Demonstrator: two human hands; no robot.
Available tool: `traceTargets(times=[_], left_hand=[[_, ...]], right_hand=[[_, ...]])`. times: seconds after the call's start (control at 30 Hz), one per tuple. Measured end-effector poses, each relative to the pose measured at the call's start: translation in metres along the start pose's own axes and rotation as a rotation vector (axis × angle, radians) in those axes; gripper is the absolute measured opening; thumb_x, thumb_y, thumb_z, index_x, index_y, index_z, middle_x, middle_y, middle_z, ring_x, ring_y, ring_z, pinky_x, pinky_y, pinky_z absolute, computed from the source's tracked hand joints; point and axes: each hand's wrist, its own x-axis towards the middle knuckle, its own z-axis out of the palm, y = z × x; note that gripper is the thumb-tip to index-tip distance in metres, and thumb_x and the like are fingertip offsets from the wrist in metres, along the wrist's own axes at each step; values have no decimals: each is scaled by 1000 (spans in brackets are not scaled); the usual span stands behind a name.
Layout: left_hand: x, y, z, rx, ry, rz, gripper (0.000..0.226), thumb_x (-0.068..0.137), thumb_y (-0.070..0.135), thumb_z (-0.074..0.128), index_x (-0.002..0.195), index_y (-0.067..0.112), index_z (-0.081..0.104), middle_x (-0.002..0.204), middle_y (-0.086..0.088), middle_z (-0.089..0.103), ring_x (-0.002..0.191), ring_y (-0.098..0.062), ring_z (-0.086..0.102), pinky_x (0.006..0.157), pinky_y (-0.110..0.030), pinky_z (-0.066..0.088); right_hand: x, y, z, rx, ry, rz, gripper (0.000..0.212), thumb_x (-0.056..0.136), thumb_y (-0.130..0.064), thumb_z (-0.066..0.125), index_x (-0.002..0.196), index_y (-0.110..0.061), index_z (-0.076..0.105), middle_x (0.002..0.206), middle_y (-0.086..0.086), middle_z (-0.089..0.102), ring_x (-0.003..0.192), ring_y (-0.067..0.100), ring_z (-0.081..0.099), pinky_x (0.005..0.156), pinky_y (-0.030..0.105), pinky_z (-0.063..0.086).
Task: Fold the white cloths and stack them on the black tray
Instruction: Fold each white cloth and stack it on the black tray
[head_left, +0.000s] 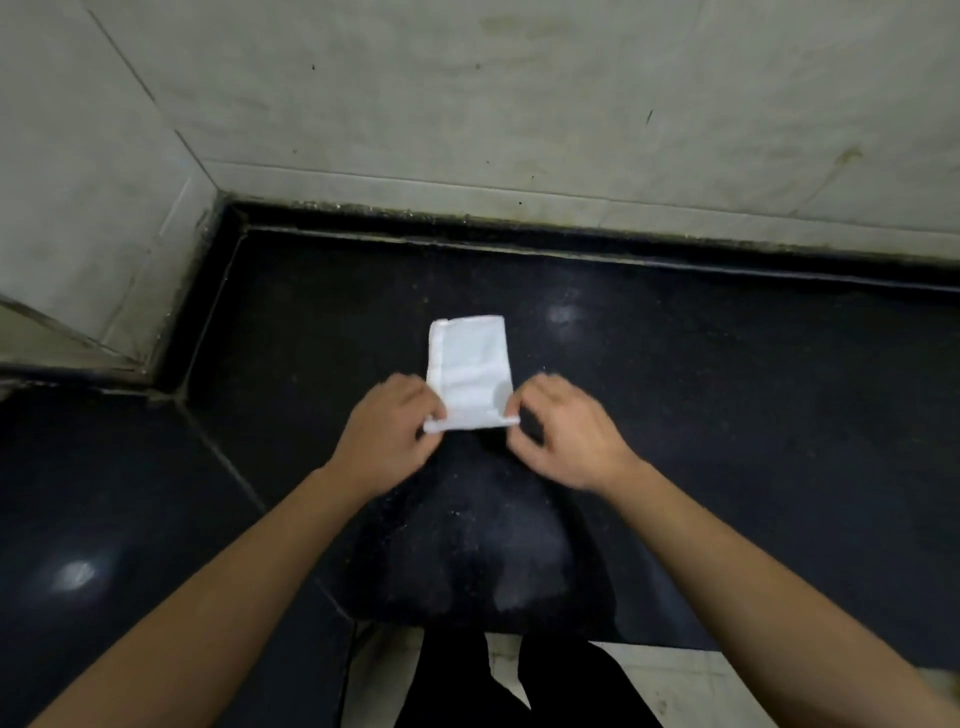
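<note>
A white cloth, folded into a narrow upright rectangle, lies on the black stone counter in the middle of the view. My left hand pinches its near left corner. My right hand pinches its near right corner, and the near edge is lifted slightly off the counter. The far end of the cloth lies flat. No black tray shows in view, and no other cloth.
The counter runs into a corner of pale tiled wall at the back and left. A lower black ledge sits at the left. My dark trousers and a pale floor show past the counter's near edge.
</note>
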Motion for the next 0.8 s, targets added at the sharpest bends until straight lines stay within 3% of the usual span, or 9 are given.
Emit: traceTargets(times=[0.1,0.17,0.27,0.37,0.43,0.5,0.63,0.8], left_hand=[[-56,-2,31,34,-199,35,14,74,13,72,82,22,64,83,9,60,80,-16,55,67,-29,44],[-82,1,45,49,-290,50,16,74,15,76,83,24,67,83,12,63,82,-12,56,68,-26,45],[-99,3,55,37,-304,14,12,76,19,76,84,24,69,84,12,65,83,-12,57,68,-28,49],[-101,3,53,36,-266,2,7,77,22,74,82,22,70,93,7,63,91,-15,56,70,-34,51],[-100,3,51,63,-281,-13,9,75,26,77,80,23,70,114,0,62,112,-19,53,79,-37,52],[-100,3,50,96,-337,-49,10,77,33,78,80,27,70,140,-7,53,135,-26,40,96,-40,45],[-100,-4,47,72,-462,-103,7,87,37,68,85,31,65,160,-3,30,149,-27,15,112,-42,25],[-90,-5,38,29,-488,-136,9,87,42,66,89,33,65,159,5,32,146,-23,19,108,-39,24]], right_hand=[[-41,5,38,-81,-323,-96,16,88,-32,54,95,-20,61,93,0,61,85,21,57,76,40,51],[-63,3,55,-120,-405,-150,15,88,-33,53,94,-20,60,92,1,61,83,21,57,76,39,51],[-76,0,66,-116,-400,-167,12,86,-31,56,91,-21,59,94,0,60,84,20,56,77,37,51],[-77,2,66,-125,-389,-172,15,86,-31,56,93,-18,59,116,5,59,103,24,58,89,36,49],[-76,5,66,-167,-406,-181,21,87,-34,53,97,-16,58,140,14,51,129,32,49,105,39,41],[-75,7,66,-216,-442,-182,27,88,-38,50,100,-16,59,155,18,37,147,35,30,117,43,25],[-71,9,64,-247,-521,-165,32,91,-37,45,105,-14,63,162,16,27,152,36,16,123,49,16],[-60,8,56,-202,-560,-129,43,89,-58,47,110,-21,54,162,9,27,153,26,11,125,41,-2]])
